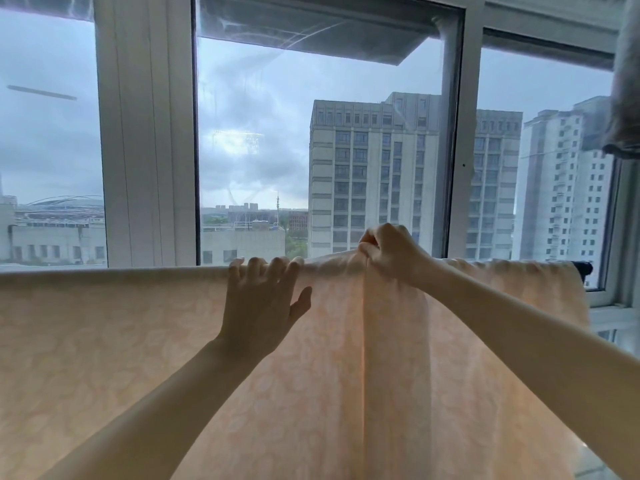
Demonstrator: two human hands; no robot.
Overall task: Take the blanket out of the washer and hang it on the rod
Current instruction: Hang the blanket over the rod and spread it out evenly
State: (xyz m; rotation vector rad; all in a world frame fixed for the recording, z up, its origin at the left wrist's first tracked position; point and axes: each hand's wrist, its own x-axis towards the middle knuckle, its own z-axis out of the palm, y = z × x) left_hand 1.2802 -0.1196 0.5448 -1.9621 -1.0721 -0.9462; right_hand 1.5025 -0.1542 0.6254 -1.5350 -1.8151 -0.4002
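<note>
Already the peach blanket (104, 341) hangs draped over the rod (585, 268), which shows only as a dark end at far right. Left of centre, the left hand (259, 306) lies flat on it, grip apart, fingers over the top edge. Just right, the right hand (388, 251) has its grip clamped on a raised fold, before the window (145, 133).

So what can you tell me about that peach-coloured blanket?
The blanket is thin, pale peach cloth with a faint lighter floral pattern, daylight glowing through it. It hangs draped over the rod, spread wide before the window. The left hand lies open on its top edge; the right hand pinches a raised fold, with a vertical crease running below.
</note>
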